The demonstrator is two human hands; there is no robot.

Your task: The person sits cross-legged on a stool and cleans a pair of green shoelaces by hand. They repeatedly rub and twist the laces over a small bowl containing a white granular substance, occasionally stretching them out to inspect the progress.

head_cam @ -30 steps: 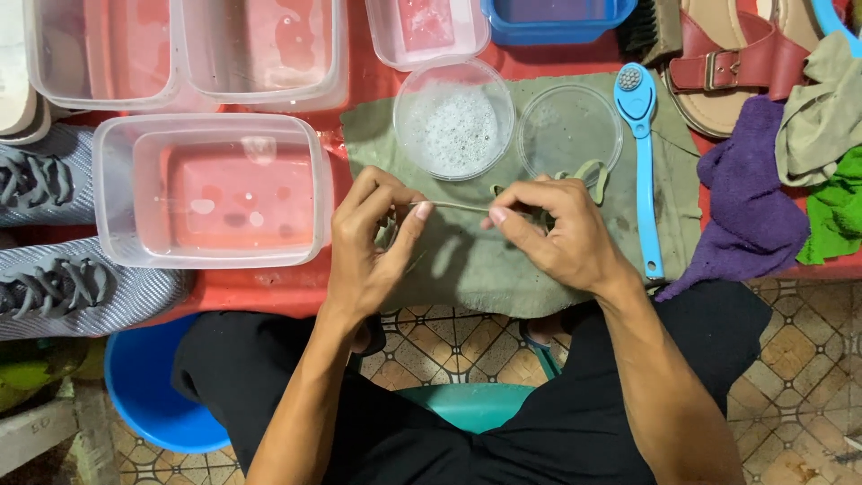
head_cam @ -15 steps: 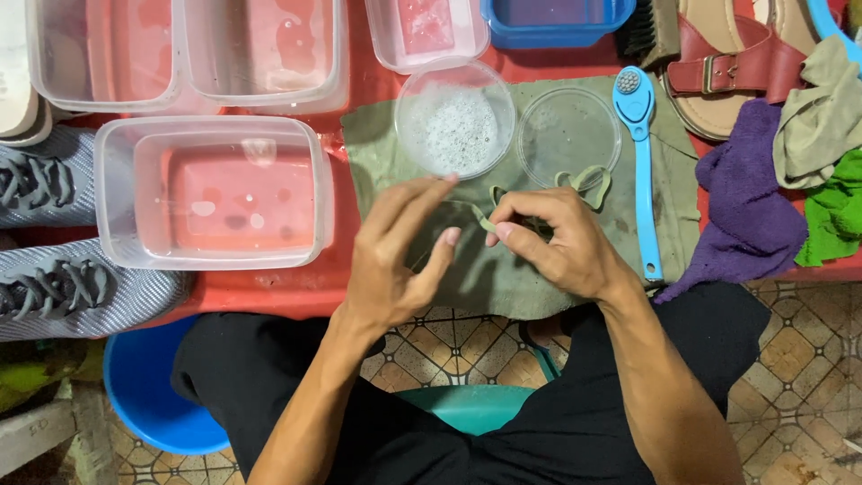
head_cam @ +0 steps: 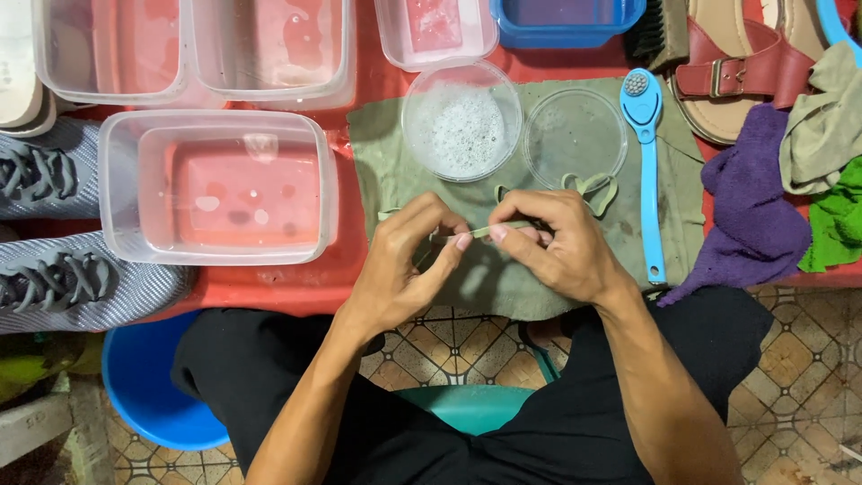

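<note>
On the olive cloth (head_cam: 395,180), your left hand (head_cam: 409,265) and right hand (head_cam: 557,247) pinch a greenish shoelace (head_cam: 489,231), soapy bowl (head_cam: 461,119) at twelve o'clock.

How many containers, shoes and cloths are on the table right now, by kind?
Clear rectangular tubs: 4
Blue tub: 1
Round clear dishes: 2
Grey sneakers: 2
Brown sandal: 1
Cloths: 4
Blue brush: 1
Total: 15

A seated person in black trousers, forearms bare and both hands free of gloves, rings or watch.
</note>
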